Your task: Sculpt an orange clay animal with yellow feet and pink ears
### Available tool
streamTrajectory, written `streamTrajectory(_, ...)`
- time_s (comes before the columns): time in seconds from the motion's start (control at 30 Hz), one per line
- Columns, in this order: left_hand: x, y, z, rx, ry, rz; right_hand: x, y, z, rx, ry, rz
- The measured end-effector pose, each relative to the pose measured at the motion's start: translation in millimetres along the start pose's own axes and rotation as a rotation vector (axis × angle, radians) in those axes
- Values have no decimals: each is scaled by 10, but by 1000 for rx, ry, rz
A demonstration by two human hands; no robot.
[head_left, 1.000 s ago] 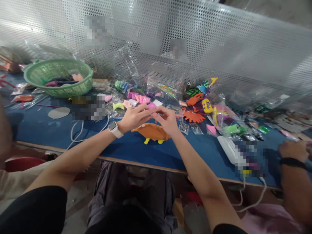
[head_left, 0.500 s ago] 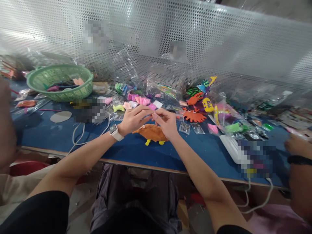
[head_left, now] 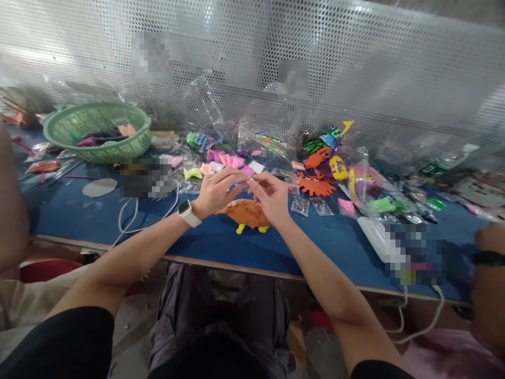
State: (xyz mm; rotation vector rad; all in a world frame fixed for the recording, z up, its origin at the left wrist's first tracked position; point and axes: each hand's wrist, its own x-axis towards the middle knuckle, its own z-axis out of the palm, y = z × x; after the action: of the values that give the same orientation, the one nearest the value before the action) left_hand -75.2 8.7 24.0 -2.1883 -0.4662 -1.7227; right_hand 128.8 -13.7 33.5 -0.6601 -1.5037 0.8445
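My left hand (head_left: pixel 221 190) wears a white-banded watch; its fingers stretch out to the right, with a gap between thumb and forefinger. Its fingertips meet those of my right hand (head_left: pixel 271 196), whose thumb and fingers are pinched together. A tiny pale bit (head_left: pixel 250 180) shows at the right fingertips; its kind is too small to make out. Beneath both hands lies an orange-brown clay figure (head_left: pixel 244 213), shaped like an animal body with yellow feet. My right hand covers its right end.
A green basket (head_left: pixel 94 152) stands at the left back. Behind the hands lie pink clay pieces (head_left: pixel 232 160), an orange crab figure (head_left: pixel 315 184) and plastic bags (head_left: pixel 371 179). A white device (head_left: pixel 373 239) with cables is at right. Co-workers' arms (head_left: pixel 491 279) show at both sides.
My right hand has shifted very slightly to the right, fingertips still at the left hand's. The co-worker's hand at the right has moved a little outward. The clay figure stays put.
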Motion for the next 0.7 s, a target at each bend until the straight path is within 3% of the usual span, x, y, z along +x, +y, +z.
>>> streamTrajectory(0.2,9,-9,-5,-78,-13,-131,-49,-8,-56,-236,81,-353)
streamTrajectory(0.5,31,21,39,-200,87,-206,-70,32,-43,-325,123,-341)
streamTrajectory(0.7,22,27,48,-166,88,-212,-51,57,-60,-328,141,-488)
